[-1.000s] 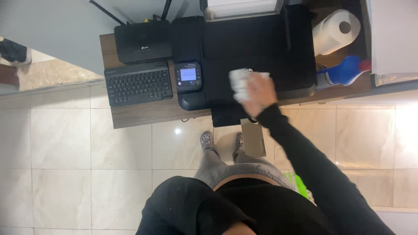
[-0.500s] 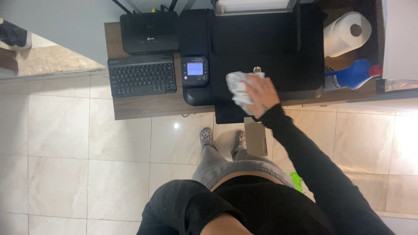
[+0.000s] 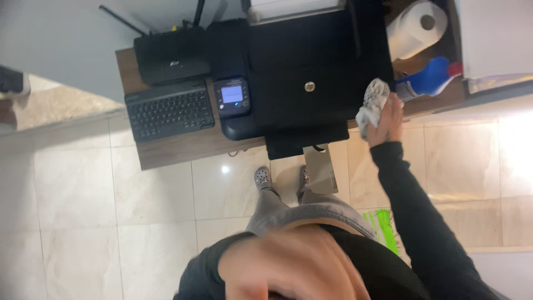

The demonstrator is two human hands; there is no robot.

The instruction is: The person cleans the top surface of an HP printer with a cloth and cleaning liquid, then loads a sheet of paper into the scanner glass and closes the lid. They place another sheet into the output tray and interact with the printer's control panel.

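- One landmark serves for every place below: the black printer (image 3: 308, 72) in the middle of the wooden desk (image 3: 177, 147).
- Left of the printer lie a black keyboard (image 3: 169, 111) and, behind it, a black router (image 3: 172, 55) with its antennas up, both near the wall, seemingly clear of the wiping.
- At the printer's front left corner sits its small lit control screen (image 3: 232, 95).
- Below the printer, a blurred shape low in the view may be the left hand (image 3: 288, 266); its grip cannot be told.
- At the printer's right edge, the right hand (image 3: 386, 116) is closed around a crumpled white cloth (image 3: 373, 105), bunched so a pad of it presses the printer's side.
- Right of the printer stand a paper towel roll (image 3: 416, 25) and a blue spray bottle (image 3: 427, 80), near the hand.
- Under the desk spreads a glossy pale tiled floor (image 3: 111, 222); the wall behind the printer is plain grey.
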